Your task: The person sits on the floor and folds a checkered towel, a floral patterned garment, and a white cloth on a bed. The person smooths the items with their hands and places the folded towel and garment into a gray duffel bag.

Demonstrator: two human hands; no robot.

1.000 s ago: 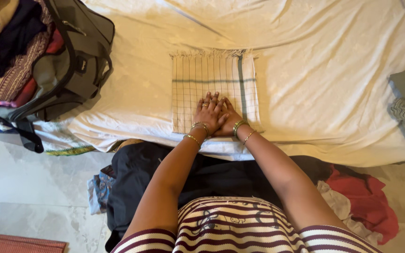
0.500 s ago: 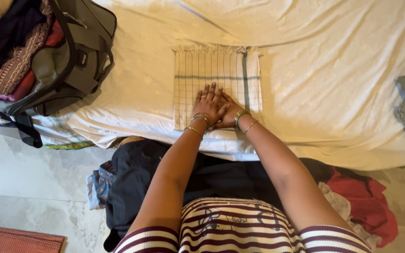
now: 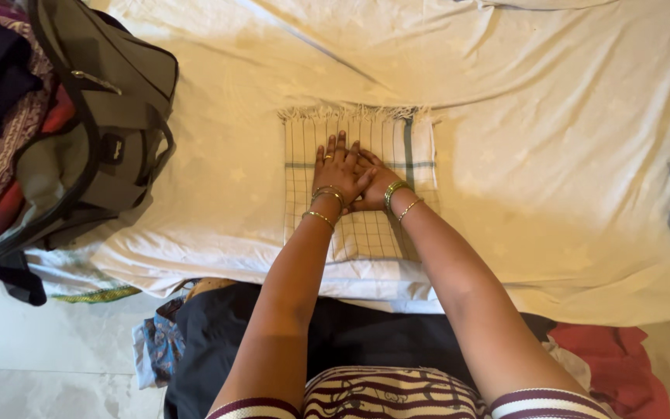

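Both hands flat on a folded checked towel (image 3: 358,182).
The left hand (image 3: 338,172) overlaps the right hand (image 3: 371,186), fingers spread, pressing the fringed cream towel on the bedsheet (image 3: 552,140), right of an olive bag (image 3: 110,132).

Cream, green-checked folded cloth (image 3: 358,186); olive bag (image 3: 110,147)

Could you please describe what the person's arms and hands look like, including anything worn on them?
Both arms are bare below short maroon-and-cream striped sleeves. The left hand has a gold ring on one finger and gold bangles at the wrist; the right hand has a wider green-and-gold bangle and a thin gold one.
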